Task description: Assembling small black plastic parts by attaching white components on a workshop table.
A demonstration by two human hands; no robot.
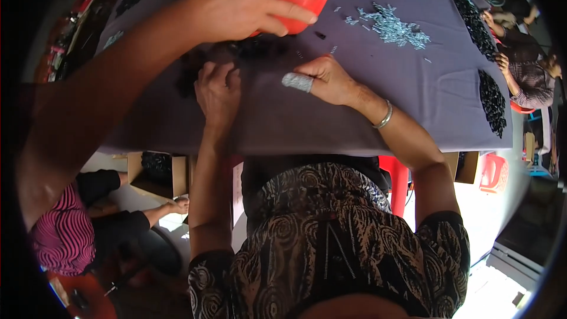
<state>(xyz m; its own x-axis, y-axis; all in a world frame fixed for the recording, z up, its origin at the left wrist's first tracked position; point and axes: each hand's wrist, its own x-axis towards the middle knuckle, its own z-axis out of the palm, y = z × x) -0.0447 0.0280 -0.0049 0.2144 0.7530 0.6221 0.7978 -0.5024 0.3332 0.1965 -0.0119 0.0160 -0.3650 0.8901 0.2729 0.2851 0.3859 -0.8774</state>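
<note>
My left hand point(218, 91) is closed with curled fingers, at the near side of a dark, blurred heap of small black pieces point(260, 47). Whatever its fingers hold is hidden. To its right, my right hand point(333, 82) is also closed, its thumb wrapped in silvery tape point(297, 82) and pointing left. I cannot make out anything in its grip. Just beyond it lie a small thin metal spring-like piece point(333, 49) and a small black piece point(320, 35). Another person's hand point(248, 6) reaches across from the left, gripping a red plastic container point(304, 3) tilted over the heap.
A grey cloth point(378, 118) covers the table. Small silvery pieces point(398, 28) lie piled at the far right. Black piles point(492, 103) line the right edge, where other people point(528, 74) sit. A cardboard box point(178, 176) stands below at left, near a red plastic chair point(394, 180).
</note>
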